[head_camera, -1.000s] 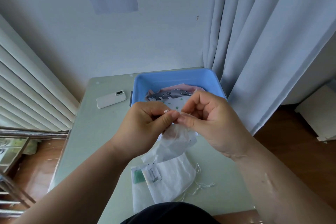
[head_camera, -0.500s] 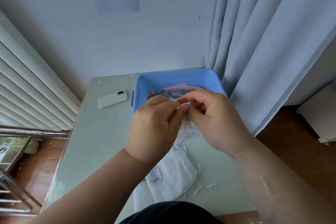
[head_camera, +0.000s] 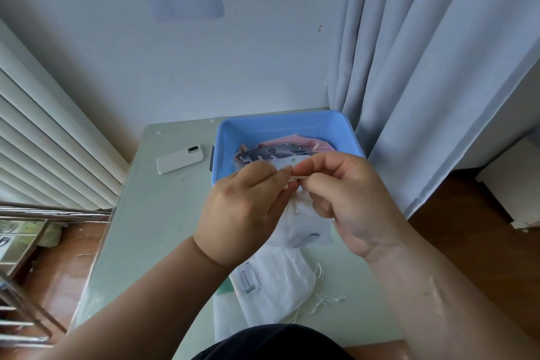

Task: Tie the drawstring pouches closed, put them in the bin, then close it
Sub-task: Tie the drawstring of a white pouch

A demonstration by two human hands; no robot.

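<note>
Just in front of the blue bin (head_camera: 225, 137), on its near side, both hands work at the neck of a white pouch (head_camera: 304, 225). Left hand (head_camera: 242, 204) and right hand (head_camera: 347, 193) meet fingertip to fingertip, each pinching the thin drawstring (head_camera: 299, 177). The pouch body hangs below them. Holding the pouch raised probably lets its own weight keep the neck gathered and leaves the cord ends free for knotting. Working directly before the bin shortens the transfer that follows the knot.

Inside the bin lie finished pouches (head_camera: 271, 152), one grey and patterned, one pink, so part of the batch appears done. On the worktop (head_camera: 163, 213), nearer the person than the bin, further white pouches (head_camera: 274, 286) lie flat with loose cords trailing to the right. These appear untied. To the left of the bin rests a white phone (head_camera: 179, 159).

No lid can be identified in view. Whether the knot is formed cannot be told, as the fingers hide it.
</note>
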